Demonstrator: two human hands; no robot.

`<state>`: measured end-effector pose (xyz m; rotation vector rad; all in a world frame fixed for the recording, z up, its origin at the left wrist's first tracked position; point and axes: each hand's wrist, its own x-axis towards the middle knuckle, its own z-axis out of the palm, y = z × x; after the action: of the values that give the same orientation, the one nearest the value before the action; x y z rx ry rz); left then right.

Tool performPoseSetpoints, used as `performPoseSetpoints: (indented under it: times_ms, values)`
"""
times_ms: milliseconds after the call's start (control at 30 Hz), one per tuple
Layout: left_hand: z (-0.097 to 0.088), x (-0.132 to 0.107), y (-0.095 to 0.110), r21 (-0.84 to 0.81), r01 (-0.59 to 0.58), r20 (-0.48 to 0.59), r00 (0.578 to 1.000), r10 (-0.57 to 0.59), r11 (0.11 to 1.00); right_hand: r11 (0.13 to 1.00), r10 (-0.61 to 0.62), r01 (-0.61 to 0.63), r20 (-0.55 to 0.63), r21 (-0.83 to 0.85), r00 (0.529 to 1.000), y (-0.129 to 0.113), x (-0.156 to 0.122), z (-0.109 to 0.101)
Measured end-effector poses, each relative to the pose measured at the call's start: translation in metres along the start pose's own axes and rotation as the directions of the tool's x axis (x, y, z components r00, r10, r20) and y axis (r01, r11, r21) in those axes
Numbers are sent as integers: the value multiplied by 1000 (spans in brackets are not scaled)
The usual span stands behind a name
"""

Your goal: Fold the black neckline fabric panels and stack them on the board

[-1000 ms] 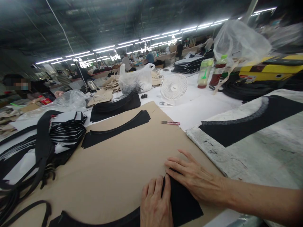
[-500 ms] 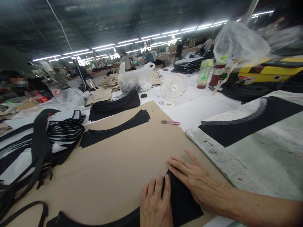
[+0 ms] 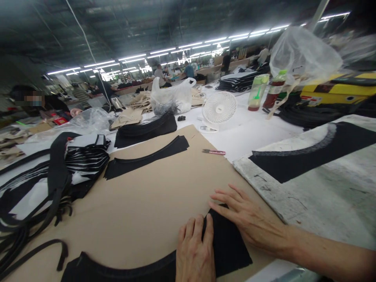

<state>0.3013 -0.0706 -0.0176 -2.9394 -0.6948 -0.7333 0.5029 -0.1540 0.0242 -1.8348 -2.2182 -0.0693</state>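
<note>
A curved black fabric piece [image 3: 232, 246] lies on a tan cardboard sheet [image 3: 141, 203] at the near edge. My left hand [image 3: 195, 254] lies flat on it with the fingers stretched out and close together. My right hand [image 3: 246, 219] rests flat on the piece's right end, fingers spread toward the left. Neither hand grips anything. Farther up the sheet lies a second curved black strip [image 3: 147, 156].
Pink snips [image 3: 214, 151] lie by the cardboard's far right edge. Beyond stand a white fan [image 3: 219, 109], two bottles [image 3: 258, 92], plastic bags [image 3: 172, 98] and stacks of black pieces [image 3: 145, 128]. Black straps [image 3: 44, 188] pile at left. A stained grey board [image 3: 323, 180] with a black piece lies right. People work far behind.
Both hands stay flat on the black piece; the right hand's fingers have shifted slightly. The view has drifted a little.
</note>
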Motion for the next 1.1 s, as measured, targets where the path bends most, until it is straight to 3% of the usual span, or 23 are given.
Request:
performPoseSetpoints:
  times_ms: [100,333,500,667,833,1100]
  values:
    - [-5,-2,0,-73,34,-18,999,-36,997,1000,-17,16,72,16,997,-5,-4,5]
    - [-16,-21,-9,-165,183,-17,982,-188,969,1000,12,-12,50,2,999,-5,-12,12]
    - [-14,-24,-8,-171,119,-44,991,-128,978,997,31,-31,-5,77,999,-18,-3,-2]
    - [-13,-25,-7,-79,32,-67,997,-37,996,977,-16,4,54,212,998,-28,2,-6]
    - [-13,-28,-8,32,-51,-83,995,54,998,982,-53,47,29,181,998,-22,-1,3]
    - [-16,-25,-5,73,-41,-72,996,46,996,986,-20,14,33,169,999,-25,4,0]
